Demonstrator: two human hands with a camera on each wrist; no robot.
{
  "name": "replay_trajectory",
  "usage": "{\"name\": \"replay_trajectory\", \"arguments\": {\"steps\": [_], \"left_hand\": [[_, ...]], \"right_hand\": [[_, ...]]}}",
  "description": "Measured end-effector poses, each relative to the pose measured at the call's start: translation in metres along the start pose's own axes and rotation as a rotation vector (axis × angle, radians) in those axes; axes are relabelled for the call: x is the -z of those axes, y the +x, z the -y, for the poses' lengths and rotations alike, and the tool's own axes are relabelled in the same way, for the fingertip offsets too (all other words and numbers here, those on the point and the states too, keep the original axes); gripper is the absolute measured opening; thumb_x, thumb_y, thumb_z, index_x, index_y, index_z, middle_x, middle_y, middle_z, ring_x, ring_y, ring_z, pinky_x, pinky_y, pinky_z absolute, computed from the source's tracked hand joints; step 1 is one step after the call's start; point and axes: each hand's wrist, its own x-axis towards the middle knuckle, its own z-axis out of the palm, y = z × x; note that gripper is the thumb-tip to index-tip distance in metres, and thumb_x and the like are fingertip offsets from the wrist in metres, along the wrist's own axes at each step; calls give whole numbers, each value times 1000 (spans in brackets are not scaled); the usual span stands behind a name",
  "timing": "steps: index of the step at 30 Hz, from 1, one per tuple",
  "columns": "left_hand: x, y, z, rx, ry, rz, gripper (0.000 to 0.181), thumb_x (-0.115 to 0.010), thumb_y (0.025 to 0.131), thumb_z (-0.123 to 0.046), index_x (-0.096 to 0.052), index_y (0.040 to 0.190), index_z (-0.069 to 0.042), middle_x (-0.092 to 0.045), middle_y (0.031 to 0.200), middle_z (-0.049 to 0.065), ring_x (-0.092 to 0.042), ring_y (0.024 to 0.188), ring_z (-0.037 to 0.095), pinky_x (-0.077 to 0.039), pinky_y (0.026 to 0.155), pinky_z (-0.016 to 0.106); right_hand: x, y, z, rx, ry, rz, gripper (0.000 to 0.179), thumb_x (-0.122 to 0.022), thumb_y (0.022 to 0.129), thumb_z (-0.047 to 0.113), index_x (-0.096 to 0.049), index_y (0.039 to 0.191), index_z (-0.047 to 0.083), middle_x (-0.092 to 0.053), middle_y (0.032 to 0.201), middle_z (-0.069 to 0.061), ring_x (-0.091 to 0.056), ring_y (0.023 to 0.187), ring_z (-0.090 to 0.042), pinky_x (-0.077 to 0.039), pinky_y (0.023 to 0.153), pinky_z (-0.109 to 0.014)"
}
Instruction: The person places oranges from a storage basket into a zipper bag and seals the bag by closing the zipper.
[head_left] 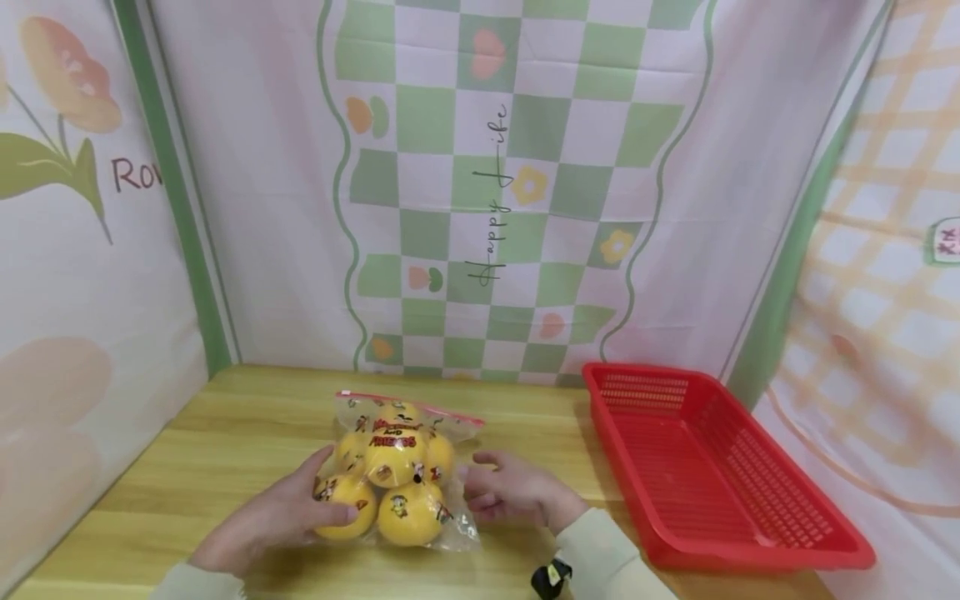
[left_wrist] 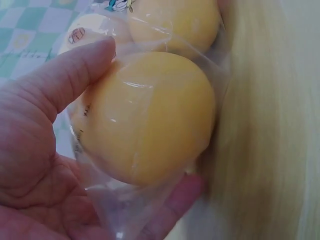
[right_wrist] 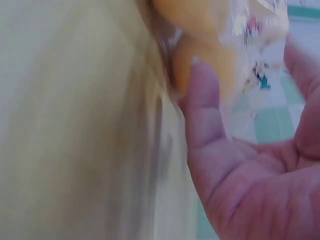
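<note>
A clear zip bag (head_left: 467, 518) with a red zip edge and cartoon prints holds several round yellow fruits (head_left: 409, 510). My left hand (head_left: 288, 506) grips its lower left corner, the thumb lying over one fruit. In the left wrist view, that fruit (left_wrist: 155, 120) sits under the plastic between thumb and fingers of the left hand (left_wrist: 45, 135). At the bag's right side is my right hand (head_left: 513, 489), fingers loosely bent. The right wrist view is blurred; there the right hand (right_wrist: 250, 170) has thumb and fingers spread apart beside the bagged fruit (right_wrist: 227, 67).
A red plastic basket (head_left: 637, 492) with slotted ends stands on the wooden table (head_left: 247, 433) to the right. Patterned cloth (head_left: 525, 250) hangs at the back, with more cloth at both sides. A black strap object (head_left: 551, 578) hangs by the right sleeve.
</note>
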Motion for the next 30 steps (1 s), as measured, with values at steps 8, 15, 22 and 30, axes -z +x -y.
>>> {"name": "replay_trajectory", "arguments": {"steps": [8,15,22,30], "left_hand": [[-31,-17,-30,-373,561,-301,119,-85,75,-57,-27,163,-1,-39,161,28,-42,145,50,-35,116,66],[-95,-24,-67,-875,1070,-431,71,-79,80,-60,-66,136,-19,-69,130,4,-63,121,25,-51,106,49],[-137,-3,-88,-913,1413,-196,14,-72,91,-44,-71,95,-31,-65,91,-10,-57,87,12,-47,83,33],[-152,8,-90,-813,1527,-120,14,-72,89,-36,-68,76,-34,-64,79,-12,-54,75,9,-45,80,33]], "right_hand": [[20,34,4,10,115,-244,64,-58,105,27,-38,145,-18,-63,103,-20,-65,78,-19,-61,71,-30],[24,58,10,-7,137,-313,48,-57,106,24,-52,134,-15,-65,82,-8,-62,66,-12,-57,61,-22],[30,70,14,-46,60,-352,30,-57,105,22,-71,102,-5,-65,72,-2,-58,58,-7,-49,53,-19],[33,80,16,-76,0,-360,27,-59,103,20,-71,88,1,-60,66,1,-53,55,-6,-46,51,-18]]}}
